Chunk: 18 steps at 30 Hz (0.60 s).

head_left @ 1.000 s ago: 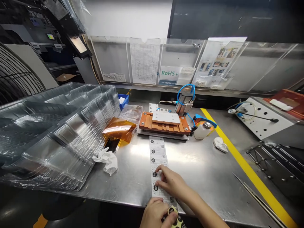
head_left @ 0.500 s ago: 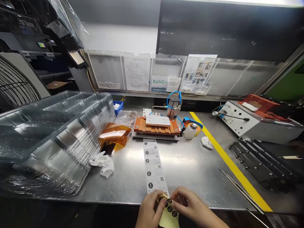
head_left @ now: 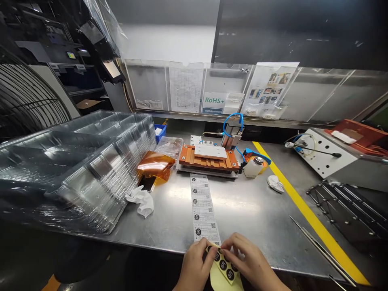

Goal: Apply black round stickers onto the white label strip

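Observation:
My left hand (head_left: 196,262) pinches a yellow sticker sheet (head_left: 228,283) between thumb and fingers at the table's front edge. Round black stickers (head_left: 223,264) with white print, "8月", run along the sheet. The thumb and fingertips of my right hand (head_left: 247,258) close on the sheet's upper edge, by a sticker partly hidden under them. Whether that sticker has lifted from its backing I cannot tell. Just beyond my hands lies a long strip of white printed labels (head_left: 202,210), several bearing a black round mark and a QR code.
Stacked clear plastic trays (head_left: 91,169) fill the left. An orange fixture (head_left: 209,157) with a metal plate stands behind the label strip. A white bottle (head_left: 253,167) is beside it. Crumpled white cloth (head_left: 142,201), amber film (head_left: 156,163) and tweezers (head_left: 321,246) lie around.
The view has shifted, so the table items appear farther right and slightly higher. The sticker sheet tilts and shows more of its round stickers. Both hands stay on it.

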Tool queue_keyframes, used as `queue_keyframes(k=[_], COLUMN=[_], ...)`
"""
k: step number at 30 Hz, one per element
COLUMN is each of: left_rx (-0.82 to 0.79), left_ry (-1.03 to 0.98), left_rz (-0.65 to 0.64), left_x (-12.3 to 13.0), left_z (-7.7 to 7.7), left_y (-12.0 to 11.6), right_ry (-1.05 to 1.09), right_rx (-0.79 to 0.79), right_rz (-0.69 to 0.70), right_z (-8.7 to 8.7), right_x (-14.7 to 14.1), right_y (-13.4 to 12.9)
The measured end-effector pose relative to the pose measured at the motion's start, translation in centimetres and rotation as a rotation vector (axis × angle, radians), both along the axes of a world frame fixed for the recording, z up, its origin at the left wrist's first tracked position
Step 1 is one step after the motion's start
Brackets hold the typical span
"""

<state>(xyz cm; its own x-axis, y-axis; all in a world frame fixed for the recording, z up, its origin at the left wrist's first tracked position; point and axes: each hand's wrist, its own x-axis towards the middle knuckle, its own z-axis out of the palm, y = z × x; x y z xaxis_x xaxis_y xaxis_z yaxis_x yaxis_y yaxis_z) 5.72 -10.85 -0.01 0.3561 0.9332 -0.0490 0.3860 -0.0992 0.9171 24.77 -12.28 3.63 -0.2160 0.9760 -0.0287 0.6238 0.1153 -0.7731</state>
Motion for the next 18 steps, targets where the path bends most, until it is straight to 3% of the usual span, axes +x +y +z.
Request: queue_keyframes(k=[5,8,10,12,15,18], left_rx=[0.025,0.212,0.397,0.619,0.898,0.908], left_ry=[0.061,0.087,0.081,0.059,0.051,0.074], left_rz=[0.007,-0.085,-0.147,-0.168,-0.174,-0.221], left_x=[0.1,-0.1,-0.2,-0.1,0.5,1.5], left_z=[0.0,-0.3,-0.9,-2.0,-4.8,-8.3], left_y=[0.1,0.1,-0.1,-0.4,-1.0,-1.5], right_ry=[0.259,0.513,0.656,0.719,0.702,0.636], right_rx=[-0.058,-0.225,-0.394,-0.466,-0.408,-0.383], right_rz=[-0.111,-0.155,-0.147,-0.149,-0.133,-0.081], right_z=[1.8,2.0,1.3,0.1,-1.4,-1.7], right_x=[-0.3,-1.3,-2.4,-3.4,-4.4,-4.5], right_y=[0.2,1.7,3.1,4.4,5.9,6.5])
